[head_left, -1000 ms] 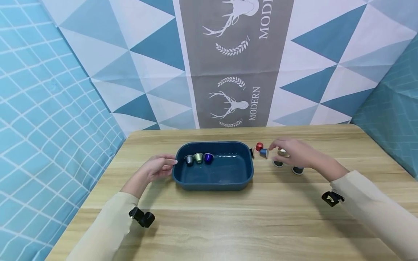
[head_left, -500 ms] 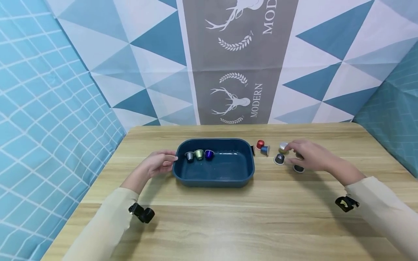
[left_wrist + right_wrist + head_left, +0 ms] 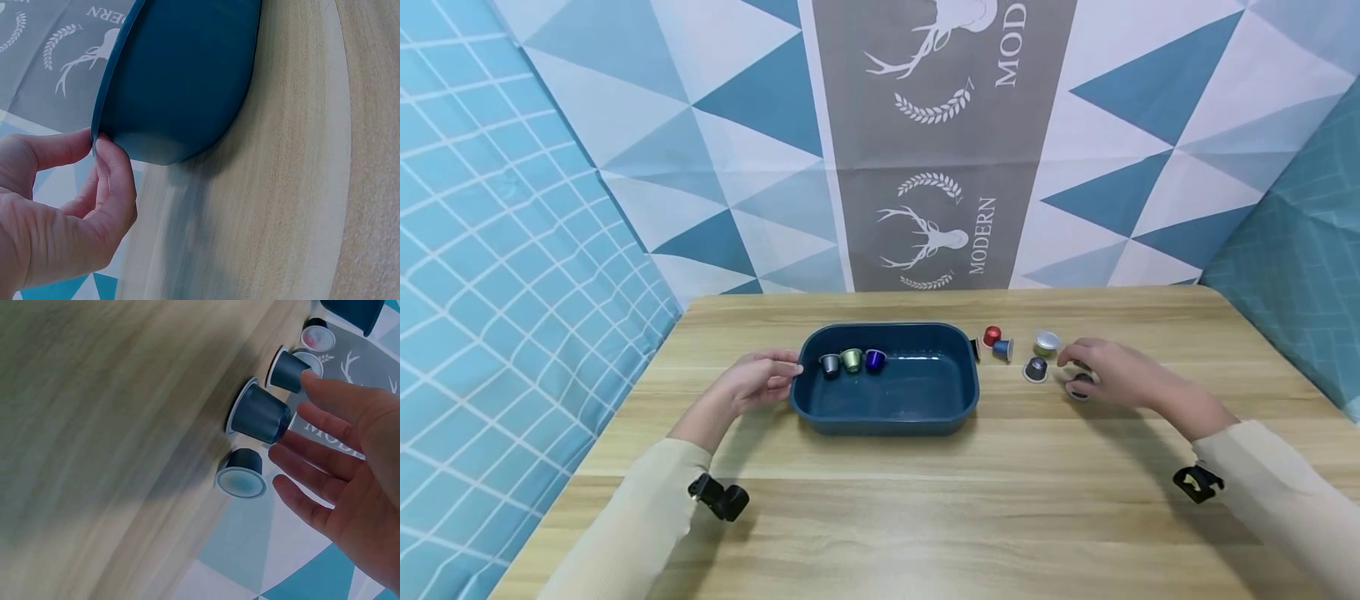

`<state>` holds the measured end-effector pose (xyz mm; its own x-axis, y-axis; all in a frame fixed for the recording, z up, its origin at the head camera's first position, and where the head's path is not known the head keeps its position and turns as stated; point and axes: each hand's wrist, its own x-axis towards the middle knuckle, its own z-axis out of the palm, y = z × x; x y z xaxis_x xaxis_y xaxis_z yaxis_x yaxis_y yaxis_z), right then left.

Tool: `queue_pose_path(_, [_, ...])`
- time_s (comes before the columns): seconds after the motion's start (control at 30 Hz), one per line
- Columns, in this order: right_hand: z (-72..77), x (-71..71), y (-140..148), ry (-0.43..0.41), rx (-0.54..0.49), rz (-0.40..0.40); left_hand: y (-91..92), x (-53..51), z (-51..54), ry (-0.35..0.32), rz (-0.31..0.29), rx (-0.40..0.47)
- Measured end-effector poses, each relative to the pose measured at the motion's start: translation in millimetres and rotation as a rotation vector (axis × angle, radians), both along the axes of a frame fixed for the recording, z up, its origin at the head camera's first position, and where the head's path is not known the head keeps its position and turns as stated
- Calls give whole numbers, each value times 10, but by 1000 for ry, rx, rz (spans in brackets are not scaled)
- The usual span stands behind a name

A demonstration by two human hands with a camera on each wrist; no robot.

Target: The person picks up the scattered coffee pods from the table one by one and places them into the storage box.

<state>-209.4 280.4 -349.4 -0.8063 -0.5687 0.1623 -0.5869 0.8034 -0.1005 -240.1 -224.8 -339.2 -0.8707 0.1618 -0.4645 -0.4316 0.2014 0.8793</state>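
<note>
1. Head cam: up high, near side of the tray (image 3: 898, 396), facing forward and down, far enough back to fit everything.
2. Left wrist cam (image 3: 718, 497): near-left of the tray, super close on its left end, which the head view shares.
3. Right wrist cam (image 3: 1197, 483): near-right of the tray, close on pods (image 3: 259, 414) the head view also catches.

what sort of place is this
Likely an improvised recording corner, though the room beyond is out of view: a wood-grain table stands before a printed backdrop with deer heads and the word MODERN, and a creased blue grid-patterned sheet hangs along the left side.
</note>
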Motion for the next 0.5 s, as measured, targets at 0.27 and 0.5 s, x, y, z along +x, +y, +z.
queue_pose_path(0.27, [-56,45,47,-8,16,-13,-8,15,-5,3,1,15])
queue_pose_path(0.5, [-113,39,50,24,27,-5,-8,11,3,3,-7,17])
